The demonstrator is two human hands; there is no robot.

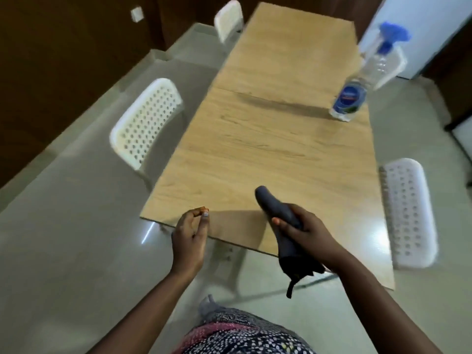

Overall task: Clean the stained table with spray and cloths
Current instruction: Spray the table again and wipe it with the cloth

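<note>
A long wooden table (268, 139) runs from the near edge toward twelve o'clock, its pale grain top crossed by a seam about midway. The right hand (304, 228) hovers over the near end at about five o'clock, its grip wrapped firmly round a rolled dark grey cloth (278, 221); one end of the roll pokes up toward eleven o'clock, and the darker end hangs off below the table edge. The left hand (190, 236) hangs just beside the near-left corner at about seven o'clock, its grip nearly closed, thumb and forefinger pinched together on what may be a tiny scrap, too small and blurred to tell. A clear spray bottle (362, 80) with a blue trigger head and blue label stands at about two o'clock near the right edge, well apart from both hands, casting a long shadow leftward. White perforated chairs sit round the table: one (145, 123) at nine o'clock, one (228, 19) at eleven, one (408, 213) at three.
</note>
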